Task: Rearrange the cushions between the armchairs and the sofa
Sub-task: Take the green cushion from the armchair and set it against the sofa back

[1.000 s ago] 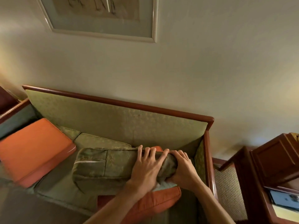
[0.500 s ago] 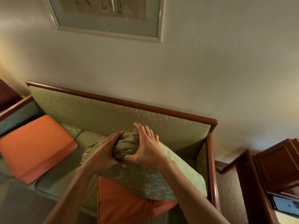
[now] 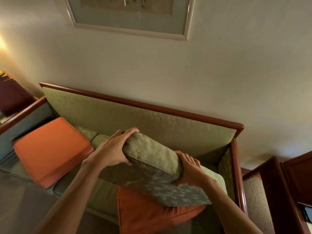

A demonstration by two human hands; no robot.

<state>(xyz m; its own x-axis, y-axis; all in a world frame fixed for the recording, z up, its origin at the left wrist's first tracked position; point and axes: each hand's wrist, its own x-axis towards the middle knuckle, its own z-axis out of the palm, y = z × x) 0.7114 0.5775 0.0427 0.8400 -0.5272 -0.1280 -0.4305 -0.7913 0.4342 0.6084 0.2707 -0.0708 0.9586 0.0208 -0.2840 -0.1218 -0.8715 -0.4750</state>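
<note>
A thick green patterned cushion [image 3: 157, 168] is tilted up at the right end of the green sofa [image 3: 152, 120]. My left hand [image 3: 113, 149] grips its upper left corner. My right hand [image 3: 189, 168] clasps its right edge. The cushion's lower edge rests on an orange cushion [image 3: 152, 215] lying on the seat at the front right. A second orange cushion [image 3: 50, 149] sits on the seat at the left end.
The sofa has a dark wooden frame and right arm [image 3: 236, 174]. A wooden armchair with a woven side [image 3: 256, 200] stands to the right. A dark side table [image 3: 11, 97] is at far left. A framed picture [image 3: 131, 16] hangs above on the wall.
The green cushion was lying flat under both hands, then was bunched and lifted. Now it is tilted up, with my hands spread apart on its left corner and right edge.
</note>
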